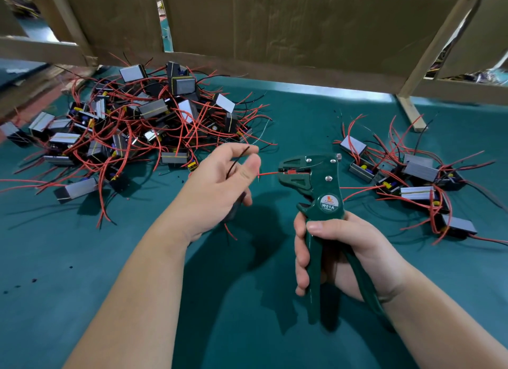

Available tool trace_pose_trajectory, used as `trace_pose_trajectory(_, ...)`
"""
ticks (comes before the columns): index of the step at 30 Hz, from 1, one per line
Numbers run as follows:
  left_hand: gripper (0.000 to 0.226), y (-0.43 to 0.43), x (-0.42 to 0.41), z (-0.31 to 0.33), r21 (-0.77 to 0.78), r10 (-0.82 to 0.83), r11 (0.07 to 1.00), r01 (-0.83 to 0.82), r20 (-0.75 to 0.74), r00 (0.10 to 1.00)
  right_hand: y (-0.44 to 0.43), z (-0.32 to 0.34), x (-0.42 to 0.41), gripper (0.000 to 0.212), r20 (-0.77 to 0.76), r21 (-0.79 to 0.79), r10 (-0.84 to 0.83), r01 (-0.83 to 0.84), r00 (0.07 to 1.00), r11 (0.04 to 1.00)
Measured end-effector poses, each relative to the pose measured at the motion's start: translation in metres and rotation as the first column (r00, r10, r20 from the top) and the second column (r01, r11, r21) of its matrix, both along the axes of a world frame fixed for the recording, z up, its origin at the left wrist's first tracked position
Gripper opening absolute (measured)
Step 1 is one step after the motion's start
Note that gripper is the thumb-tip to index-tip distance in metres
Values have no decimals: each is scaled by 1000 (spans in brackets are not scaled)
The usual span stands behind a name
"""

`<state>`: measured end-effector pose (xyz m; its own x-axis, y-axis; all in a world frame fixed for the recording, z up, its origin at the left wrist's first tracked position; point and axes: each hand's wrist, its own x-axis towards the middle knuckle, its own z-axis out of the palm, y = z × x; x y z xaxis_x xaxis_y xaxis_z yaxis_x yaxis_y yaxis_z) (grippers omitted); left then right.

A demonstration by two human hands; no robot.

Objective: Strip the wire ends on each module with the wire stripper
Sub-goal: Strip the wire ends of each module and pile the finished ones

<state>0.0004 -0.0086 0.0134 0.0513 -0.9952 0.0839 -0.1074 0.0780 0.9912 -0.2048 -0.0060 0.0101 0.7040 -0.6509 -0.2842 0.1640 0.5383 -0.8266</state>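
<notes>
My right hand (338,250) grips the two handles of a dark green wire stripper (319,187), held upright with its jaws pointing left. My left hand (217,187) holds a black module (237,206), mostly hidden under the palm, and pinches its red wire (268,173) between thumb and fingers. The tip of that red wire sits inside the stripper's jaws. A black wire (237,160) from the same module arcs up across my fingers. Another red wire end hangs below my left hand.
A big tangled heap of modules (132,124) with red and black wires lies at the back left on the green table (137,258). A smaller group of modules (412,176) lies at the right. Cardboard sheets on a wooden frame (275,25) close off the back.
</notes>
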Motion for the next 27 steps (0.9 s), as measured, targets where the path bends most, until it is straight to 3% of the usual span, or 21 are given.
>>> trace_pose_trajectory(3, 23, 0, -4, 2, -6, 57, 998, -57, -46, 997, 5, 1, 1, 27, -34, -9, -75, 75, 997, 997)
trace_pose_trajectory(8, 29, -3, -10, -1, -51, 174, 983, -174, -5, 985, 4, 2, 6, 36, -89, 57, -174, 180, 981, 982)
trace_pose_trajectory(10, 29, -4, -14, -3, -13, 168, 986, -168, -13, 986, 0, 3, 7, 36, -35, 96, -191, 194, 981, 976)
trace_pose_trajectory(13, 27, -4, -10, -4, -3, 164, 986, -166, -138, 977, -8, 3, 5, 33, 114, 156, -297, 278, 948, 948)
trace_pose_trajectory(16, 25, -4, -6, -1, -41, 107, 992, -119, -228, 968, -13, 2, -2, 34, 129, 197, -377, 349, 917, 916)
trace_pose_trajectory(20, 14, -3, -8, 0, -39, 59, 997, -73, -285, 957, -15, 1, -7, 44, 61, 210, -279, 261, 958, 942)
trace_pose_trajectory(27, 48, 1, -10, -1, 9, -86, 996, 88, -139, 987, -5, -4, 0, 55, 165, 156, 30, -56, 986, 986)
